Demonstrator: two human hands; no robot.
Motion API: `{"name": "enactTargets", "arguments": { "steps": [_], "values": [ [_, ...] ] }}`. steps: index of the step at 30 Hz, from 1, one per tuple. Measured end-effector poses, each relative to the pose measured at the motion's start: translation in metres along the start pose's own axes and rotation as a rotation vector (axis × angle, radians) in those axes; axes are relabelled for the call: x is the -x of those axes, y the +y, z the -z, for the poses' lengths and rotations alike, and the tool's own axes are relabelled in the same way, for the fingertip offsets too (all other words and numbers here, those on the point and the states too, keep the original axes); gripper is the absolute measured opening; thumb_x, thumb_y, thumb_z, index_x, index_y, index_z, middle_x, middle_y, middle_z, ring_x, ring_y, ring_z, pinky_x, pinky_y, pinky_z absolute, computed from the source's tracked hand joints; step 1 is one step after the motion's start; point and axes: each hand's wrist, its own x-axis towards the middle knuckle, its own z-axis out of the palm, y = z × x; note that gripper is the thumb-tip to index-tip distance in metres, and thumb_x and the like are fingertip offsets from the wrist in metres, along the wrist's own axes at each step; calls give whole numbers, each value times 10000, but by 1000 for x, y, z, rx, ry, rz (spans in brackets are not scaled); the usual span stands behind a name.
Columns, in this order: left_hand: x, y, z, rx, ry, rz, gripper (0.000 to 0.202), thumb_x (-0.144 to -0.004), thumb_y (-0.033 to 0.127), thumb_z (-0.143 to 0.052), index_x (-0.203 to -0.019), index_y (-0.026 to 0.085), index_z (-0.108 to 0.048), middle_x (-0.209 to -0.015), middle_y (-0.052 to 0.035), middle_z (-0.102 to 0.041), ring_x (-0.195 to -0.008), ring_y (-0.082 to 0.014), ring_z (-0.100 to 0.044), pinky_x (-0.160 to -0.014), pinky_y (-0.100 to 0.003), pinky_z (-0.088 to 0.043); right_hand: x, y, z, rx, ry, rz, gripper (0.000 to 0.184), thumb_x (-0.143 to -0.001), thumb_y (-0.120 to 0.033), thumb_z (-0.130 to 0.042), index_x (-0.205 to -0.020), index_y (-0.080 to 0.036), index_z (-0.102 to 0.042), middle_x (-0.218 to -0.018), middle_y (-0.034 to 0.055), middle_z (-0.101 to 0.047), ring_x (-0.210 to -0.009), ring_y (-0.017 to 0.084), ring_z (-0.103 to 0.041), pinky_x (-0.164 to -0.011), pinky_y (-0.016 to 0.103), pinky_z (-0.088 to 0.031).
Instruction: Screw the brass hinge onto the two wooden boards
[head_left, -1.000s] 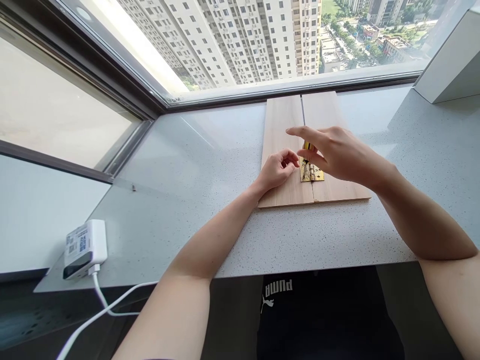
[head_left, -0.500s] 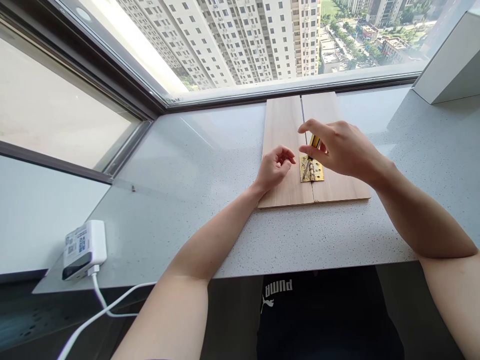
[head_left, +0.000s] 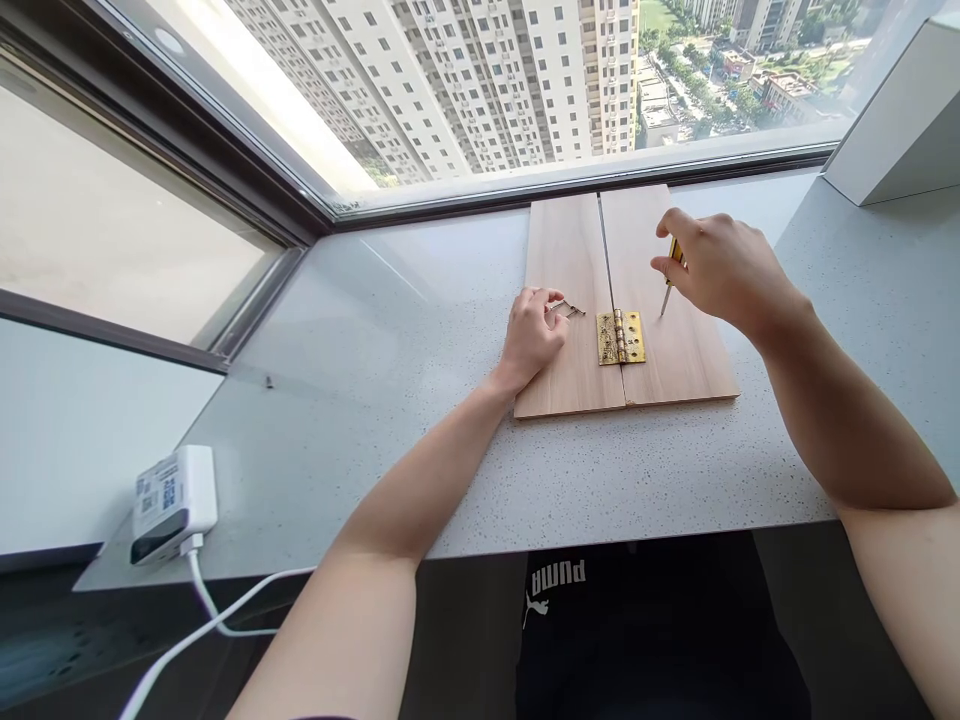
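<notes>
Hinge [head_left: 620, 337] lies over the boards' [head_left: 570, 250] seam on the worktop [head_left: 405, 340]; right hand [head_left: 724, 275] grips a screwdriver [head_left: 667, 297], left hand [head_left: 531, 335] curled at loose screws [head_left: 568, 308], hold unclear. A nudge could scatter them.

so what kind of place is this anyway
Probably a room high up in an apartment or office tower: the wide window looks down on tall blocks, and two wooden boards with a brass hinge across them lie on a speckled stone-look sill, the right hand holding a small screwdriver.
</notes>
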Motion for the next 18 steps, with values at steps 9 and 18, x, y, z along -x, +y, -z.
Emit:
{"name": "enactTargets", "arguments": {
  "steps": [9, 18],
  "values": [
    [-4, -12, -2, -24, -10, -46, 341, -985, 66, -643, -1248, 203, -812, -1281, -174, -785, -1264, -373, -738, -1245, -612, -600, 0, 1, -8, -101, -65, 59, 544, -1106, -206, -601, -1648, -172, -645, -1168, 183, -842, -1100, 398, -726, -839, 472, -545],
    [-8, -28, 2, 15, 10, -35, 115, -1040, 187, -775, -949, 241, -730, -1031, -115, -699, -1035, -328, -657, -1181, -601, -588, -6, 9, -20, -143, -23, 113, 478, -1081, -229, -557, -1549, -159, -627, -1123, 181, -812, -955, 345, -642, -769, 450, -494]
  ]
}}
